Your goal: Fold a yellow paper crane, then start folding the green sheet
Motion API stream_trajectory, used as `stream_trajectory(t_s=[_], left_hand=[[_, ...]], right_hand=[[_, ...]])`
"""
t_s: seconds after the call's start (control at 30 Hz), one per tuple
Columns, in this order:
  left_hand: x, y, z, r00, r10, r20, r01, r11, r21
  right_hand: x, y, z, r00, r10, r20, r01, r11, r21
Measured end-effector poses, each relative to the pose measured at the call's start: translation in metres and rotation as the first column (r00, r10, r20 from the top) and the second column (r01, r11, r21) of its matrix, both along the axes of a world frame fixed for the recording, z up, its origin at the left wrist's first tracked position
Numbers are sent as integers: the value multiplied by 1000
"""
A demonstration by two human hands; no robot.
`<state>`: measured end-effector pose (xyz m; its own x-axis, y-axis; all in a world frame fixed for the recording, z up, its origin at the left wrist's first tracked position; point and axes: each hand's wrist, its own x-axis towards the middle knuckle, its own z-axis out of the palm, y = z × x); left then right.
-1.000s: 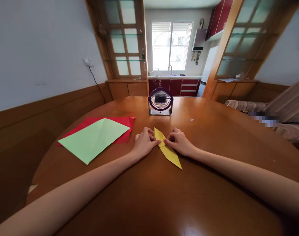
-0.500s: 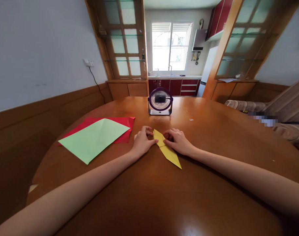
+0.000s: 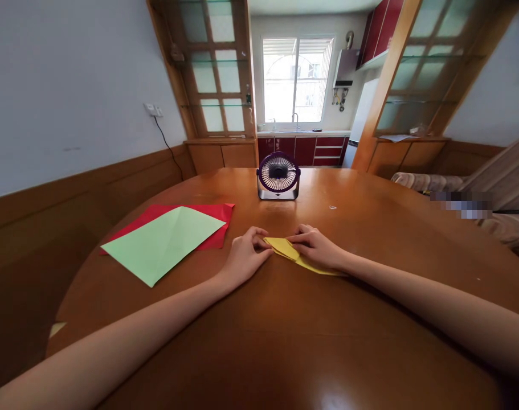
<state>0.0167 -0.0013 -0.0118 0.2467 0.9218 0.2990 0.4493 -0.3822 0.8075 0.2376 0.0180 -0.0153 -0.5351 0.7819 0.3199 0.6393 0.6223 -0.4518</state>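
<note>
A folded piece of yellow paper lies on the brown table in front of me, its long pointed end running to the right. My left hand pinches the paper's left tip between thumb and fingers. From the right, my right hand grips the paper near its middle, thumb and forefinger on the folded layers. Part of the pointed end is hidden under my right hand and wrist.
To the left, a light green paper sheet with a crease overlaps a red sheet. A small purple fan stands farther back on the wooden table. A pale scrap sits at the left edge.
The yellow paper has turned so that its long end, which pointed toward me and right, now points mostly right. Both hands have shifted slightly with it and keep their hold.
</note>
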Motion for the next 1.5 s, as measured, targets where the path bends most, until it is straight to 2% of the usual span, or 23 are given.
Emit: stream_trajectory(t_s=[0.13, 0.27, 0.3, 0.37, 0.47, 0.67, 0.93, 1.07, 1.17, 1.5], left_hand=[[0, -14, 3, 987, -130, -89, 135, 990, 49], [-12, -9, 10, 958, -120, -261, 188, 950, 251], [-17, -4, 12, 935, -153, -319, 245, 930, 274], [-28, 5, 13, 885, -231, -405, 347, 907, 240], [-39, 16, 11, 828, -345, -442, 441, 887, 133], [-38, 20, 6, 835, -332, -440, 434, 887, 155], [-39, 22, 5, 821, -341, -457, 470, 858, 205], [-44, 25, 9, 817, -372, -442, 479, 863, 159], [-48, 26, 11, 826, -407, -391, 484, 866, 122], [-54, 29, 15, 837, -445, -319, 477, 879, 24]], right_hand=[[8, -2, 2, 994, 94, 52, -96, 995, 40], [14, -8, 5, 976, 195, 96, -201, 978, 63], [16, -10, 6, 970, 214, 113, -222, 973, 64], [17, -12, 8, 958, 242, 151, -255, 964, 71], [16, -16, 9, 954, 241, 177, -262, 960, 101], [3, -30, 7, 943, 269, 194, -304, 935, 182], [4, -32, 8, 898, 432, 81, -429, 902, -48], [4, -32, 10, 902, 428, 52, -422, 901, -98], [2, -33, 11, 906, 413, 96, -402, 908, -113], [-3, -33, 11, 859, 467, 210, -459, 884, -89]])
